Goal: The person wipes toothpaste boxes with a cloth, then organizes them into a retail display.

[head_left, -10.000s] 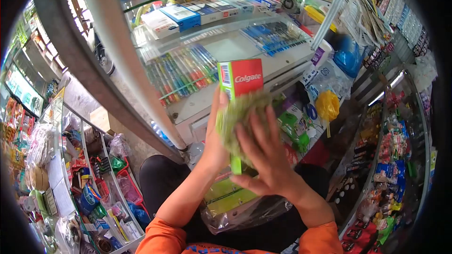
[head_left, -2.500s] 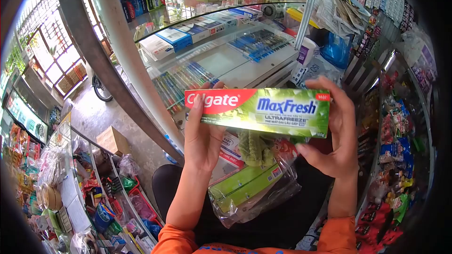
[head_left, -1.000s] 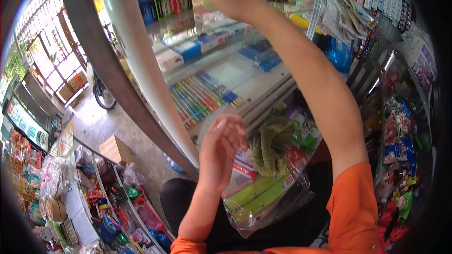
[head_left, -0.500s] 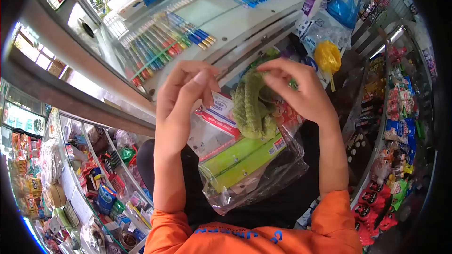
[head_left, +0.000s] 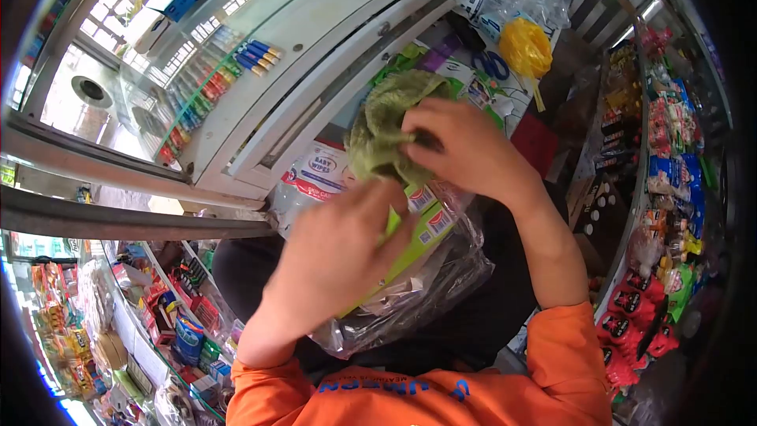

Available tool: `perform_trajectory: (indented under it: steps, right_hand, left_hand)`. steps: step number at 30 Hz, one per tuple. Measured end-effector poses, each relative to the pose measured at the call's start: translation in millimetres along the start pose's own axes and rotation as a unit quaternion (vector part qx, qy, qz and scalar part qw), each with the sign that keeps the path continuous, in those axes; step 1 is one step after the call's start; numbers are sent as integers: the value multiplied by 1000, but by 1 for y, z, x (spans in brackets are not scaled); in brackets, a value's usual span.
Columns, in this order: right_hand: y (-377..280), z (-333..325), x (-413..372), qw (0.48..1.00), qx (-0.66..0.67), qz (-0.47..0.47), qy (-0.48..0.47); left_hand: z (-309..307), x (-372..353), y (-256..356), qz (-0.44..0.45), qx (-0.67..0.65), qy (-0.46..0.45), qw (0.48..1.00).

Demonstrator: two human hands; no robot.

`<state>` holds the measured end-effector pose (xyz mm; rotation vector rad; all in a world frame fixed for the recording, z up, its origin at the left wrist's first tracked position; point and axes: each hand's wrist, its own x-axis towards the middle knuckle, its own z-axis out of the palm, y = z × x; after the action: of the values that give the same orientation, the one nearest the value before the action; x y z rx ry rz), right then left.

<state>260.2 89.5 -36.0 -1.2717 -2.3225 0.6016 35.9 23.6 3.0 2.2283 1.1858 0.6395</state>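
Green cloth (head_left: 386, 102): this item lay bunched beyond the green box (head_left: 430, 229), with its near folds close to the box's far end. Your right hand (head_left: 469, 142) held it, with thumb and fingers clamped on a fold at its right side. Your left hand (head_left: 331, 248) was in front of the cloth, over the left part of the box, with its fingers curled. Motion blur and the hand's own back hid the fingertips, so whether they gripped the cloth or were free could not be told.

The box sat in a clear plastic bag (head_left: 418, 300) over your lap. The baby wipes packet (head_left: 319, 166) was just left of the cloth. Farther out, the scissors (head_left: 493, 65) and the yellow bag (head_left: 526, 47) were beyond your right hand, and the pens (head_left: 201, 95) lay behind glass to the left.

The step in hand appeared to be handling the cloth. The next move called for a secure right pinch, a confirmed left contact point and clearance from the loose plastic, which could snag the folds.
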Motion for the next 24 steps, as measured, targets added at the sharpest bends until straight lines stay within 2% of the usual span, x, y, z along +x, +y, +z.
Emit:
perform_trajectory:
  steps: [2,3,5,6,8,11,15,17,24]
  right_hand:
    - [4,-1,3,993,-5,2,121]
    - [3,-5,3,989,-4,-3,145]
    - [4,-6,3,988,12,-3,152]
    - [4,-6,2,987,28,-5,158]
    - [-2,-9,1,990,27,12,141]
    - [-2,-6,1,991,23,16,134]
    - [1,-2,4,988,22,-5,155]
    - [-1,-4,4,988,18,-8,154]
    - [2,-3,2,988,24,-21,153]
  left_hand:
    - [10,-14,8,20,95,-111,989]
    - [14,-20,9,20,96,-112,989]
    - [25,-28,5,26,82,-172,981]
    - [31,-28,1,26,82,-175,981]
    - [40,-26,-7,87,139,-75,984]
    - [39,-23,-14,37,142,-97,984]
    - [35,-21,-7,42,163,-82,982]
    - [33,-22,-5,43,242,-107,964]
    - [28,-24,-5,12,248,-136,959]
